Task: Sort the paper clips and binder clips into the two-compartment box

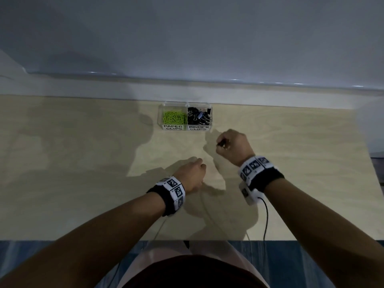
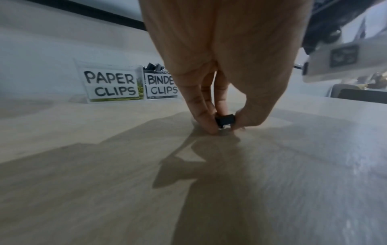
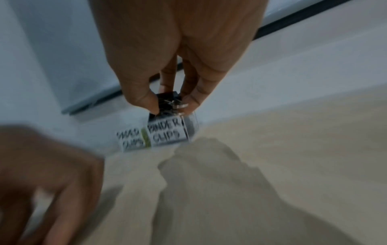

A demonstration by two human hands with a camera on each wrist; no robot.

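Our left hand (image 1: 192,172) sits nearest, low on the bench (image 1: 83,163), its grip pinching a small black binder clip (image 2: 224,119) against the wood between fingertips (image 2: 206,122) and thumb. Farther off stands the clear two-compartment box (image 1: 185,127), its left half labelled PAPER CLIPS and filled with green paper clips (image 1: 174,117), its right half labelled BINDER CLIPS and heaped with black binder clips (image 1: 199,116). Rightmost, our right hand (image 1: 233,145) hangs above the bench just short of the box, its grip pinching a second black binder clip (image 3: 167,101) with silver wire handles.
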